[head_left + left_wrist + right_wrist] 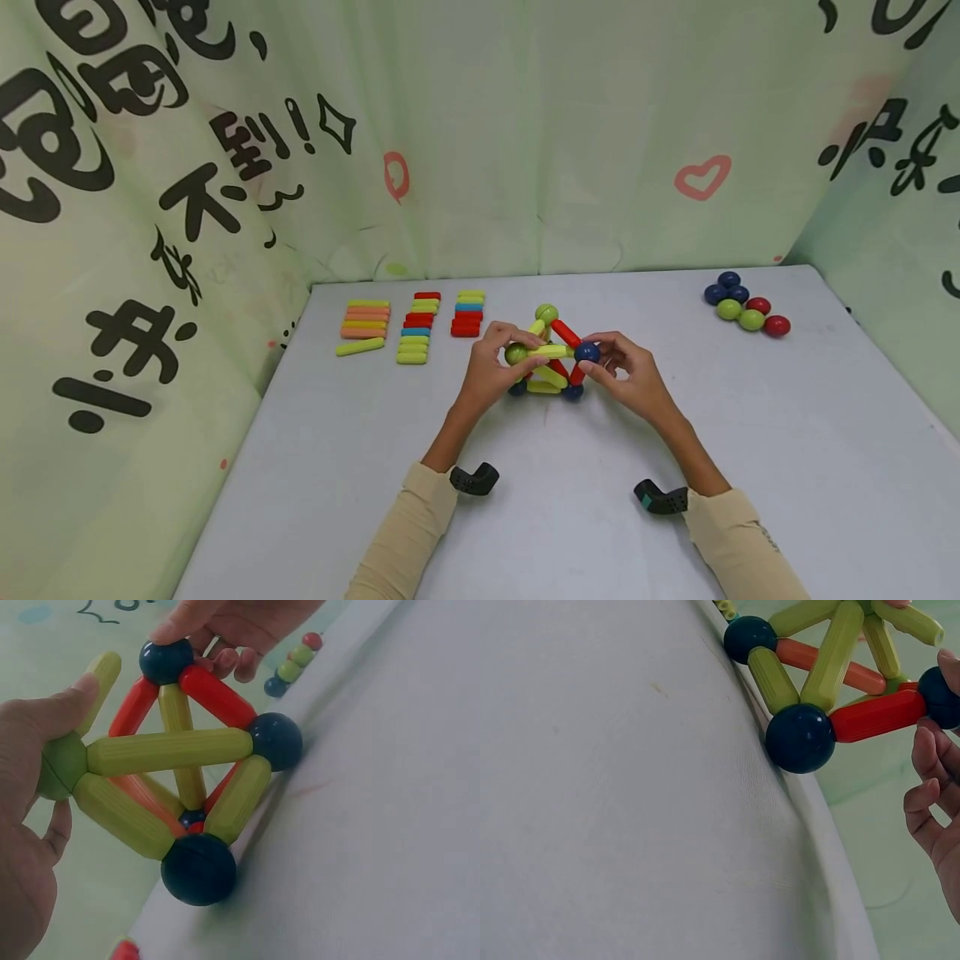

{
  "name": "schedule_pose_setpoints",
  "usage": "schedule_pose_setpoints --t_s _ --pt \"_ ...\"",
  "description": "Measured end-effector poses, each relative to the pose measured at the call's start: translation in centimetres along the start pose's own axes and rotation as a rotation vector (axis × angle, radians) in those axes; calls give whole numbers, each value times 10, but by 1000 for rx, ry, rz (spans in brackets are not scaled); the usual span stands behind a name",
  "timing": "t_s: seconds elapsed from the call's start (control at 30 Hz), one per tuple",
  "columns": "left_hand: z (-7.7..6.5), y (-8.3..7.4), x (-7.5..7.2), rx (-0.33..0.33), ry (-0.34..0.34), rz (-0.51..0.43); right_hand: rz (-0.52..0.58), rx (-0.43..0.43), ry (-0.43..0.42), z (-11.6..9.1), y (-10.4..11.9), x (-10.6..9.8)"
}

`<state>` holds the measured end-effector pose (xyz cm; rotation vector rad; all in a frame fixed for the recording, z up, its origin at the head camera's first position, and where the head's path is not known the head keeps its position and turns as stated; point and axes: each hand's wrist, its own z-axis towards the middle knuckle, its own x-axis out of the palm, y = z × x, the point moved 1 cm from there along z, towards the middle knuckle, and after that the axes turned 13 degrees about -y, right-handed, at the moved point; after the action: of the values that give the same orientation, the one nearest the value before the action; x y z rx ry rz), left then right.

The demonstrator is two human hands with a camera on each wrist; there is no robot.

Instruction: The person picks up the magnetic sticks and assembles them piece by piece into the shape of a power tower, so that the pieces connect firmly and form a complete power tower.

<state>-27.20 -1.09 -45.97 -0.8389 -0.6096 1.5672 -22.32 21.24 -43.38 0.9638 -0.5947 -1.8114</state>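
Observation:
A frame of magnetic rods and balls stands on the table, held between both hands. My left hand [489, 371] pinches a green ball [61, 766] at its left corner. The left thumb lies along a yellow-green rod [913, 622] that sticks out from this ball. On the other side my right hand [636, 382] pinches a dark blue ball [166, 661], with red rods [217, 696] running from it. The rod's free end stands a little apart from that ball in both wrist views. Lower down, dark blue balls [800, 739] rest on the table.
Three groups of rods lie at the back left: orange and yellow rods [366, 315], mixed rods [415, 329] and red-topped rods [468, 315]. Blue balls [727, 292], green balls [751, 320] and red balls [777, 326] sit at the back right. A curtain [600, 167] hangs behind the table [540, 517].

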Motion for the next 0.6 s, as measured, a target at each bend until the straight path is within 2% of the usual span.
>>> schedule_pose_setpoints --t_s 0.3,0.43,0.6 --pt "2 -4 -2 188 43 184 81 6 8 0 -3 0" --pt "3 -4 -2 239 53 249 85 -22 2 -1 -12 5" --pt "3 -4 -3 267 74 292 83 -53 -14 -4 -32 12"
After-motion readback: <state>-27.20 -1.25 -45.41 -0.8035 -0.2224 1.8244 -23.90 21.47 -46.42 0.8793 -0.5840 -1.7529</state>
